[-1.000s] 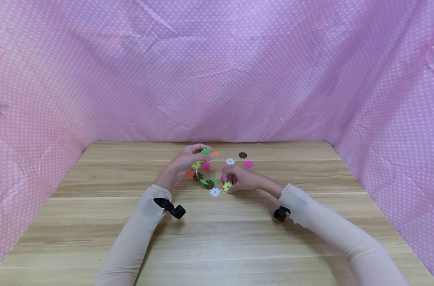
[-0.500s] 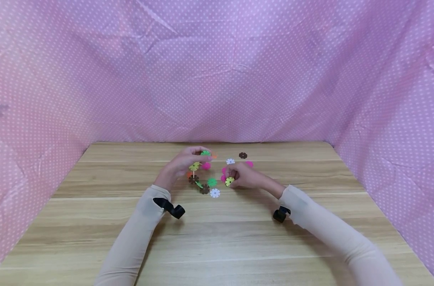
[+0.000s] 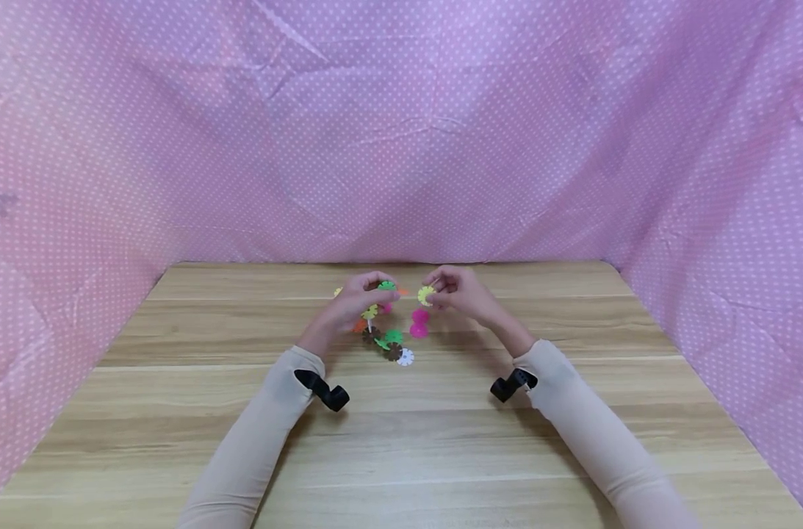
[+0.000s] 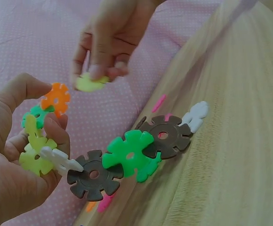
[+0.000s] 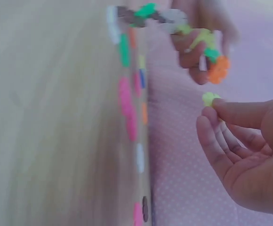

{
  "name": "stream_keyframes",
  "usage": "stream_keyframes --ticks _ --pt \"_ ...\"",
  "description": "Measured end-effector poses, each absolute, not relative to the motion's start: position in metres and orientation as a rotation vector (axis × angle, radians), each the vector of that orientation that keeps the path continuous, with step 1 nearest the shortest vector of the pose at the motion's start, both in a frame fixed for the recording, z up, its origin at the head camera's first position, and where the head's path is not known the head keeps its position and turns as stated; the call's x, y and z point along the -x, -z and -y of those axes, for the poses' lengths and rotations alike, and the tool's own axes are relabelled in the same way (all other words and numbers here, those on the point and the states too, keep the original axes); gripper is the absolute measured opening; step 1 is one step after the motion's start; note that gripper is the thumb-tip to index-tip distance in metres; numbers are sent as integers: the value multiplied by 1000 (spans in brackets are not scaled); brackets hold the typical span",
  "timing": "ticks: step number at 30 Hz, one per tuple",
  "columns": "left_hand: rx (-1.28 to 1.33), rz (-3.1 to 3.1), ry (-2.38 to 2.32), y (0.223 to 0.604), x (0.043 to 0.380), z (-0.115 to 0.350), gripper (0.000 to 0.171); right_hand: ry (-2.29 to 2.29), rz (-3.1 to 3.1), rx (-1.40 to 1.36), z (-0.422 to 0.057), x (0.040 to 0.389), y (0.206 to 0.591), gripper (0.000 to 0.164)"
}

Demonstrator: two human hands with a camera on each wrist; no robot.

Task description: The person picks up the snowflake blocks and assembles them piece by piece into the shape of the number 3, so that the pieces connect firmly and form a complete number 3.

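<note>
Pink dotted cloth (image 3: 401, 147) all round the back, wood-grain tabletop (image 3: 401, 455) below, twelve o'clock being the far edge. Far left of the action, a sliver of yellow (image 3: 338, 292) peeks out at about nine o'clock from the left hand (image 3: 356, 300). And that left hand has a proper pinch, thumb and fingers closed around the upper end of a chain (image 4: 114, 159) of slotted discs! Down it runs towards five o'clock: greens, yellows, white, brown, with a brown disc (image 4: 174, 136) at its lower end. Right by that, at four o'clock, a white disc (image 3: 407, 359); whether it's linked, I can't tell. Up top, the orange disc (image 4: 56, 92) juts clear of the fingertips, the free end. Move right: two pink discs (image 3: 419, 323) on the wood, then a yellow disc (image 3: 425, 294) at three o'clock from the orange one, apart from it, nipped between thumb and fingertips of the right hand (image 3: 463, 297).

Looks like the joining step, link not yet made. What's called for, I'd say: line up yellow's slot with orange's, cross the rims and push, left pinch firm behind the joint.
</note>
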State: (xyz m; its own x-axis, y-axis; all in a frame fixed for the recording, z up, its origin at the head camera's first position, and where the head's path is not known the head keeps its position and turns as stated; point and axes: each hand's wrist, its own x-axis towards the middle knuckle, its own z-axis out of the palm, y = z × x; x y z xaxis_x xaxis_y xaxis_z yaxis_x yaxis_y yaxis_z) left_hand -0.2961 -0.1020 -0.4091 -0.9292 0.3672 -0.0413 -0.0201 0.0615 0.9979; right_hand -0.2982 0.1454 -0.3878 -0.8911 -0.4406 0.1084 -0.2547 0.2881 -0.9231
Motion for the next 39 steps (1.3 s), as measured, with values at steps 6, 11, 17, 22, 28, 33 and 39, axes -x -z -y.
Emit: stream_keyframes --ticks 6,11,17,22,28,33,39 --pt "-327 -2046 -1977 409 295 99 31 1859 -2267 576 -143 299 384 29" --pt "-302 -2016 -2032 408 295 97 30 1918 -2224 534 -135 296 386 31" --pt "-288 -1997 -2062 409 295 95 29 2014 -2173 528 -129 292 389 34" --pt "-288 -2008 -2052 409 294 95 28 2042 -2150 541 -128 292 392 33" --pt "-280 -2037 -2007 407 293 95 20 2018 -2140 543 -129 292 396 33" --pt "-281 -2070 -1974 407 293 95 32 2037 -2123 557 -127 291 397 32" --pt "-260 -2058 -1976 407 293 94 31 2051 -2108 558 -125 290 397 32"
